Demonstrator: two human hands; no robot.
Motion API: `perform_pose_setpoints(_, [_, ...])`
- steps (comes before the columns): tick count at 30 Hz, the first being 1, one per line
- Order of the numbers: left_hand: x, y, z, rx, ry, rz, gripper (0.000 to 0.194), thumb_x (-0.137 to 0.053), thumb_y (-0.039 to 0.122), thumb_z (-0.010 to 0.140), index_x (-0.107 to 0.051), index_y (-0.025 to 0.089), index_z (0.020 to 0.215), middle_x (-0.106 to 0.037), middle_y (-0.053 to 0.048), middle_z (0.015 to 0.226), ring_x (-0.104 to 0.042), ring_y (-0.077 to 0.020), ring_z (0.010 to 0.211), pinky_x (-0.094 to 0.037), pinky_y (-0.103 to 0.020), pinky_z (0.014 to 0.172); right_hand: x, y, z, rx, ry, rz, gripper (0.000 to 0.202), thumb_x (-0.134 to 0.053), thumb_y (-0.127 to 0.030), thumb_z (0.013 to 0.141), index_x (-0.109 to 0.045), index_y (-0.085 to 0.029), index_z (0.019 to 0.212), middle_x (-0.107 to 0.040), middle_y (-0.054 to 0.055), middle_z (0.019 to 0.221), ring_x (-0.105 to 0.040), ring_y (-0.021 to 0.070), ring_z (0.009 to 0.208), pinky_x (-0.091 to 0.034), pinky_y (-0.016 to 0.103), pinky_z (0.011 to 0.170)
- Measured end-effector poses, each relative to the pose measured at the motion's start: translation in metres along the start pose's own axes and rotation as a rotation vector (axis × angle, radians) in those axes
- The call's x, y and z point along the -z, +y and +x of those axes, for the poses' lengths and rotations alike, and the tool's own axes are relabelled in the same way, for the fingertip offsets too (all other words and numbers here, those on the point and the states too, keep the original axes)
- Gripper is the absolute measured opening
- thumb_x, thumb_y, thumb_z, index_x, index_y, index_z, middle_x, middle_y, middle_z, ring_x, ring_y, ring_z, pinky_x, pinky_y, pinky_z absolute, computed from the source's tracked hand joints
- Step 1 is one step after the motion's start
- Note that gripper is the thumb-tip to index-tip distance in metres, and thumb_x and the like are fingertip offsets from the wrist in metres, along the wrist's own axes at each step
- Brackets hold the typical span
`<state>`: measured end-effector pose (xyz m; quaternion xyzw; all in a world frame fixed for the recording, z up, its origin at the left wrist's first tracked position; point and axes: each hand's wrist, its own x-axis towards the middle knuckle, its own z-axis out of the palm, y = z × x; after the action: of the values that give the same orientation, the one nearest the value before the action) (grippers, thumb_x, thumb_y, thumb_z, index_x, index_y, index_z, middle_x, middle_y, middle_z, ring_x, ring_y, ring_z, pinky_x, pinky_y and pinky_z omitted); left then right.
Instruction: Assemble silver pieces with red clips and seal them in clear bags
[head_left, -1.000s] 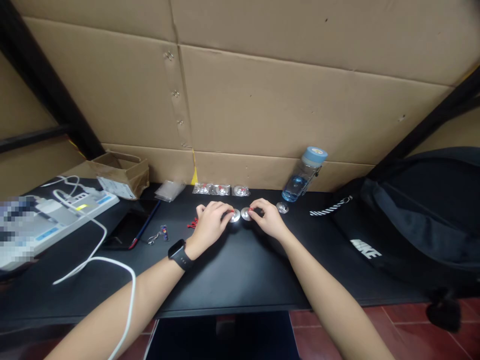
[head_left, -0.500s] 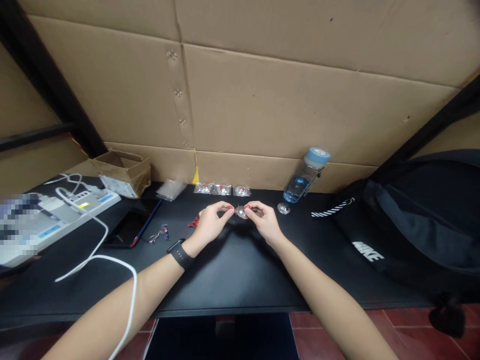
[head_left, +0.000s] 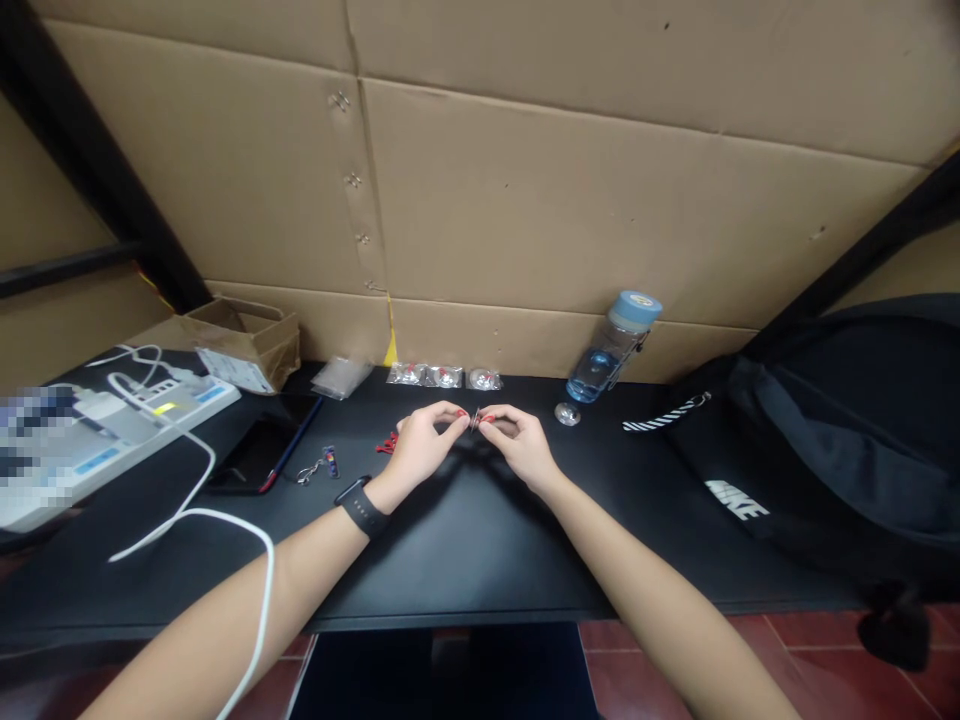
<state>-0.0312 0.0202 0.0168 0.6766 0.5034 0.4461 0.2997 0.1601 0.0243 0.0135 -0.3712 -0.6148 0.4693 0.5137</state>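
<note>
In front of me, my left hand and my right hand meet, fingertips pinched. Between them, seen nearly edge-on, is a thin clear disc that looks like a suction cup; whether it is one or two pieces I cannot tell. Red shows at the fingertips of both hands. Partly behind my left hand lie small red pieces. A loose clear suction cup rests on the black table, to the right of my right hand. Beyond the hands lie bagged suction cups with red bits.
A blue-capped bottle stands at the back right, beside a black backpack with a striped strap. To the left are a phone, a keychain, clear bags, a carton and a power strip. A white cable crosses my left forearm.
My right hand has shifted slightly left, closer to my left hand. The disc at its fingers, which showed its face before, is now nearly edge-on between the fingertips.
</note>
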Motion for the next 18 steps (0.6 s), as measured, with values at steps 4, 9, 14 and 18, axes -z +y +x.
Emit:
perform_pose_setpoints(4, [0.004,0.003,0.000,-0.017,-0.025,0.123,0.015,-0.063,0.038,0.094,-0.073,0.028,0.093,-0.079,0.002,0.098,-0.073,-0.0215,0.098,-0.045,-0.036,0.095,0.004,0.005,-0.001,-0.039,-0.051,-0.024,0.026,-0.077,-0.040,0.081,-0.066,-0.019,0.094,-0.068,0.008,0.121,-0.074,0.0191,0.090,-0.061,0.033,0.081])
perform_pose_setpoints(9, [0.006,0.003,-0.001,0.007,-0.142,0.369,0.017,-0.062,0.038,0.093,-0.076,0.030,0.091,-0.079,0.000,0.095,-0.071,-0.0261,0.097,-0.039,-0.041,0.090,0.011,0.014,0.001,0.027,-0.163,-0.247,0.034,-0.075,-0.034,0.084,-0.065,-0.023,0.115,-0.072,0.006,0.112,-0.072,0.0191,0.095,-0.059,0.031,0.079])
perform_pose_setpoints(14, [0.004,-0.003,-0.003,-0.057,-0.102,0.512,0.017,-0.062,0.036,0.093,-0.077,0.030,0.089,-0.078,-0.003,0.102,-0.062,-0.0307,0.107,-0.034,-0.044,0.087,0.015,0.011,0.003,0.172,-0.198,-0.526,0.024,-0.071,-0.029,0.090,-0.074,-0.028,0.113,-0.076,0.005,0.109,-0.071,0.0198,0.098,-0.056,0.033,0.083])
perform_pose_setpoints(18, [0.003,-0.007,-0.003,-0.074,-0.074,0.533,0.017,-0.063,0.038,0.092,-0.077,0.028,0.087,-0.077,-0.005,0.102,-0.060,-0.0314,0.107,-0.033,-0.044,0.087,0.018,0.008,0.005,0.262,-0.209,-0.593,0.022,-0.075,-0.029,0.088,-0.077,-0.029,0.110,-0.078,0.004,0.112,-0.071,0.0218,0.104,-0.055,0.039,0.095])
